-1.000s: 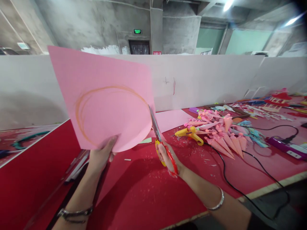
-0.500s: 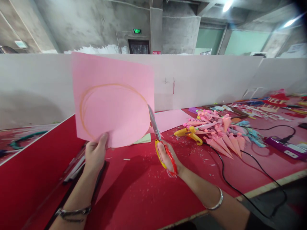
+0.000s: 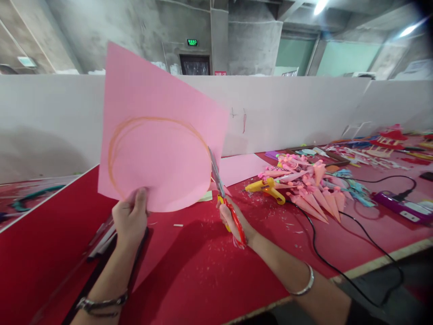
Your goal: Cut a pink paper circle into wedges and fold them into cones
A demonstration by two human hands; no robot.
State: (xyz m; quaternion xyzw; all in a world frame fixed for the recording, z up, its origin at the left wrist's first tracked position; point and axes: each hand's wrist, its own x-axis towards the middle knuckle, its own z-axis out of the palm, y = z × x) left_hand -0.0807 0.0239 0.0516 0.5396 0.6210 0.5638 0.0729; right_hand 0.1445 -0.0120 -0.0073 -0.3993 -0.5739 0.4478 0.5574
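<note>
Pinching pink paper (image 3: pixel 162 162), left hand (image 3: pixel 130 219) (upright)

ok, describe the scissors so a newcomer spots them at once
Find the red tabletop, then the pink sheet the left hand holds above it. At the sheet's right side, the right hand grips the scissors: metal blades with red-and-yellow handles, unlike the yellow glue gun nearby.

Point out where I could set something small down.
Roomiest: the flat red tabletop between the left forearm and right forearm, dotted with small pale scraps. Smaller patch: between the right forearm and the yellow glue gun. Crowded: the pink cone-shaped pieces heaped beside it.
</note>
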